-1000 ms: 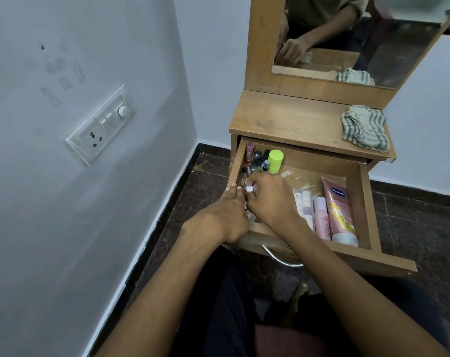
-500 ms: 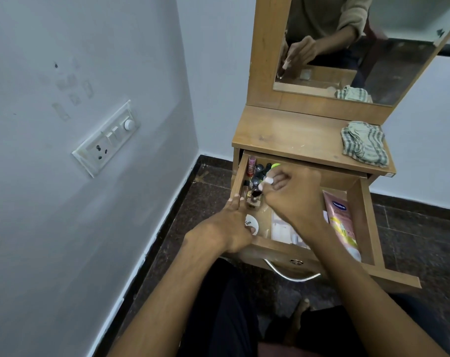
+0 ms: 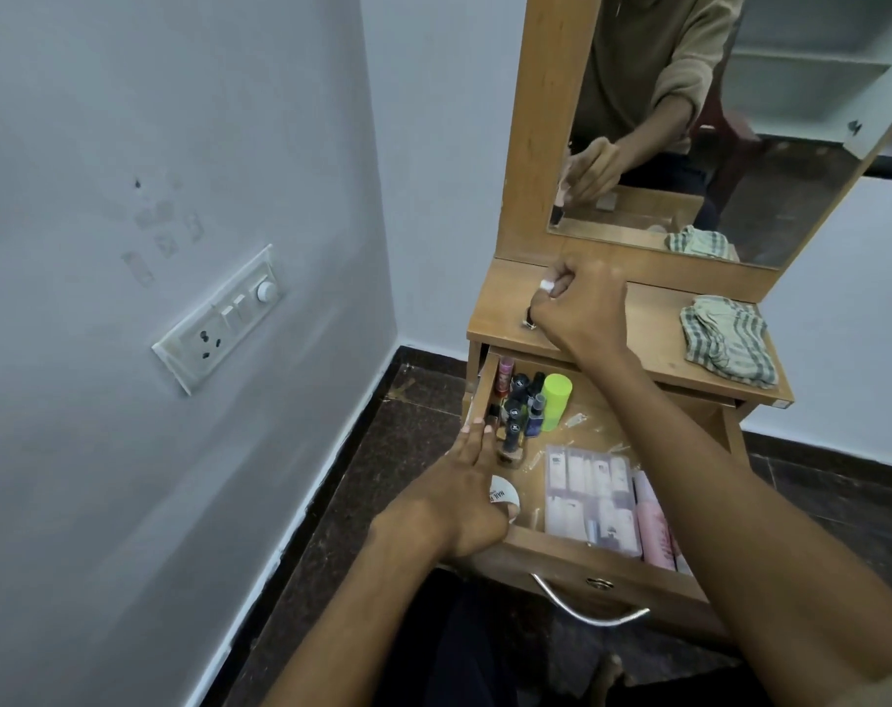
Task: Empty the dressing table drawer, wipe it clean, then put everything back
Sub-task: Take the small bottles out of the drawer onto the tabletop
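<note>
The drawer (image 3: pixel 576 558) of the dressing table stands pulled out, and all positions are given relative to it. Above it, over the left part of the tabletop (image 3: pixel 653 339), the right hand (image 3: pixel 581 311) is curled around a small bottle (image 3: pixel 529 317), whose dark base touches the wood and whose white cap shows between the fingers. The left hand (image 3: pixel 459 494) lies with straight fingers along the drawer's left wall, holding nothing. In the drawer's far left corner stands a cluster of small bottles (image 3: pixel 517 405) beside a lime-green container (image 3: pixel 556 400). A clear packet of sachets (image 3: pixel 591 494) and a pink tube (image 3: pixel 655 533) lie toward its near right. A checked cloth (image 3: pixel 727 344) rests on the tabletop, above the drawer's right side.
</note>
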